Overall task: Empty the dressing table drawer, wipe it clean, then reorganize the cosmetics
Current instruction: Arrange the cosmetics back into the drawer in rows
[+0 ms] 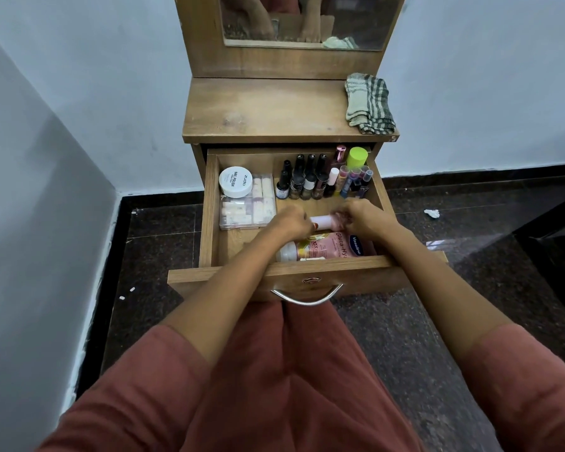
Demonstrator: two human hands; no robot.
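Drawer, pulled open; bare floor only at its 7 o'clock corner. Tube, mid-drawer, lying flat, long axis 9 to 3 o'clock, white end at 9, pink end at 3. Left hand and right hand each curl their fingers round one end. Lotion bottle lies parallel at 6 o'clock, against the front wall; nail polish bottles stand at 12 to 1; clear box at 9 to 10.

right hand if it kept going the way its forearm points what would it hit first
Probably the nail polish bottles standing at the back of the drawer. The right hand grips the small tube together with the left hand; depth is hard to judge.
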